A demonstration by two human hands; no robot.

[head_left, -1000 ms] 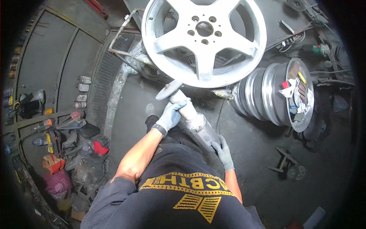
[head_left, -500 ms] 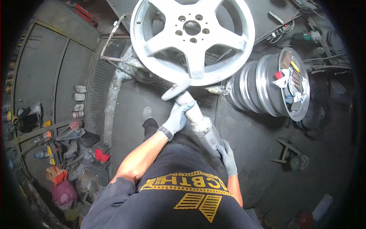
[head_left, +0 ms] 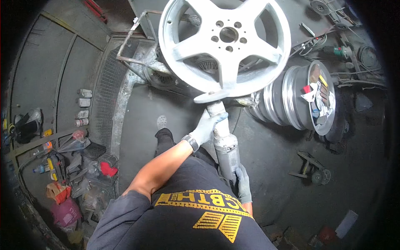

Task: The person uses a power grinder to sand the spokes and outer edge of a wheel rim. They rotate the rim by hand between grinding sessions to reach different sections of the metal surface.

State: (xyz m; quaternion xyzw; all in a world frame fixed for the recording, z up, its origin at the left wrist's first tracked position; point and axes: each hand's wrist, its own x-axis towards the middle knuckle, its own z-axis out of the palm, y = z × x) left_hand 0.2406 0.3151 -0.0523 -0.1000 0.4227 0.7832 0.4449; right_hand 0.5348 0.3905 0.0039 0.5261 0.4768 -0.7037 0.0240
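I hold a dusty angle grinder (head_left: 227, 156) with both gloved hands. My left hand (head_left: 204, 127) wraps round its pale neck, close behind the head. At the rear of the body, my right hand (head_left: 243, 184) grips the housing from the right side. The flat disc (head_left: 211, 97) at the grinder's far end overlaps the lower rim of a whitish five-spoke alloy wheel (head_left: 228, 75). The wheel faces me, its centre bore and bolt holes showing, and its surface looks sanded. Parts of my right fingers are hidden by the housing.
Right of the wheel, a shiny wheel barrel (head_left: 287, 93) lies on its side with cloths and small tools in it. A bent metal frame (head_left: 129, 60) stands at left. Several cans (head_left: 83, 103) and bags (head_left: 66, 212) line the left wall. A wheeled metal piece (head_left: 314, 168) lies right.
The grinder has turned straighter, and its disc has moved right and sits at the wheel's lower rim. Both hands keep their hold. The whole view has shifted slightly.
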